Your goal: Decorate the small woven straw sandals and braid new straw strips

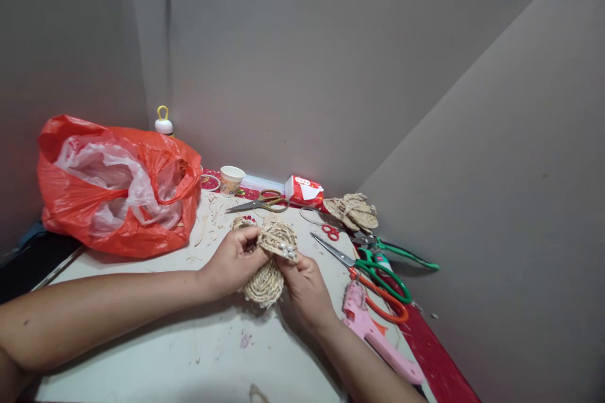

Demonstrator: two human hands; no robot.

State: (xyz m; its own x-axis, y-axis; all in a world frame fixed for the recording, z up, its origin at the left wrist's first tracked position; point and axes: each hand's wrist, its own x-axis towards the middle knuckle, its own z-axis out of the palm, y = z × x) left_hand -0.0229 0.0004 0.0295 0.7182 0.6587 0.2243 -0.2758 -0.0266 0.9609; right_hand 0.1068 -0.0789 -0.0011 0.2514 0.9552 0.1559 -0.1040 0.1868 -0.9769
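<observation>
A woven straw piece point(265, 283) with rounded, coiled lobes is held above the white board, near the middle of the view. White pearl-like beads sit on its right side and red beads on its upper left lobe. My left hand point(235, 261) pinches it from the left, thumb and fingers closed at its middle. From the right, my right hand point(307, 286) grips the edge just below the white beads. Fingers cover part of the centre.
A red plastic bag point(118, 189) fills the back left. Behind the piece are a paper cup point(231, 181), scissors point(258, 203) and a tissue pack point(304, 189). At right lie more straw pieces point(354, 211), green-handled scissors point(378, 269), orange handles point(385, 302) and a pink glue gun point(378, 337).
</observation>
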